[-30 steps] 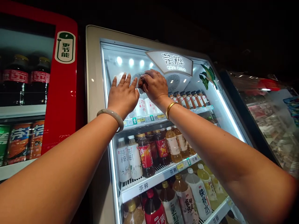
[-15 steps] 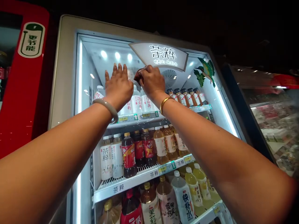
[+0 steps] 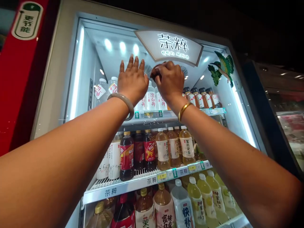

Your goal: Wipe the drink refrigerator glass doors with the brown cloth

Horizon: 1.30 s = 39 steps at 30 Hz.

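My left hand [image 3: 133, 79] is held up flat, palm forward and fingers spread, against the glass front of a lit drinks cooler. Beside it on the right, my right hand [image 3: 171, 77] is closed on what looks like a small, crumpled dark brown cloth [image 3: 156, 70], mostly hidden by the fingers. It is just below the lit fan-shaped sign [image 3: 177, 47]. Behind both hands stand white-capped bottles [image 3: 151, 96] on the upper shelf, partly covered by the hands and wrists.
Several dark tea bottles [image 3: 127, 158] and pale tea bottles [image 3: 162, 152] fill the middle shelf, with larger bottles [image 3: 181, 202] below. A bird sticker [image 3: 224, 66] is at the upper right. A red cooler [image 3: 21, 72] stands at the left and blurred shelves [image 3: 292, 126] at the right.
The view has tilted and come a little closer to the cooler. My right hand has shifted right below the sign, still gripping the cloth. My left hand stays spread.
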### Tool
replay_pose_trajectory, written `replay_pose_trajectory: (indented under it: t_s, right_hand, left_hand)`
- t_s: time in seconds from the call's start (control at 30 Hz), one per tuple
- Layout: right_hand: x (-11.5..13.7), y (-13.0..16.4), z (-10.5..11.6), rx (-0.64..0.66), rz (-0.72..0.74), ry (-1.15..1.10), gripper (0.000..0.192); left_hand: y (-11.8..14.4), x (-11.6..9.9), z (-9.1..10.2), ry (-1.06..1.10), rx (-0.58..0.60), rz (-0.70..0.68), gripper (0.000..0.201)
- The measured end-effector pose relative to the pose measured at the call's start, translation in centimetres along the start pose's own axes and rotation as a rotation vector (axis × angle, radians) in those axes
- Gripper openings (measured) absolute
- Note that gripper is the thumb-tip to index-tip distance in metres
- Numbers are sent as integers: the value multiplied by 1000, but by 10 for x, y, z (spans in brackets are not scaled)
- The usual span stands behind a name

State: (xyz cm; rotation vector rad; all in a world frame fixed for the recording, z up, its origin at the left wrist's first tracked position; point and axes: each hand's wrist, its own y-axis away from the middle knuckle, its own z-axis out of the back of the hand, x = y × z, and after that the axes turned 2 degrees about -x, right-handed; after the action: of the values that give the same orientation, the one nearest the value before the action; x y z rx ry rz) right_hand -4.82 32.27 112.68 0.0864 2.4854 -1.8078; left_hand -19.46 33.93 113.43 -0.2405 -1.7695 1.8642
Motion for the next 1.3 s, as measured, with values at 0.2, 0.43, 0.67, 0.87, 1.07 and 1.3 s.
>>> replay_pose_trajectory:
  t_s: [0.2,0.43,0.67,0.87,1.07,1.3]
  right_hand:
    - [-18,-15,-1,35,169,-52,29]
    - [-29,7,5,-36,76,-99,29]
    - [-34,-5,4,31,150,-122,29]
    - [-32,11,3,-39,49,-110,23]
    - [-55,-14,4,76,151,-41,34]
    - [-95,14,8,-23,-3,-74,40]
  left_hand:
    - [0,1,1,-5,-6,14,80]
    - [-5,-1,-6,-29,32,74,91]
    - [-1,2,-3,-69,-17,28,76]
    - [0,-14,1,-113,10,86,69]
    - [-18,-71,-14,-61,73,107,71]
    - [-22,-112,-46,38,17,78,70]
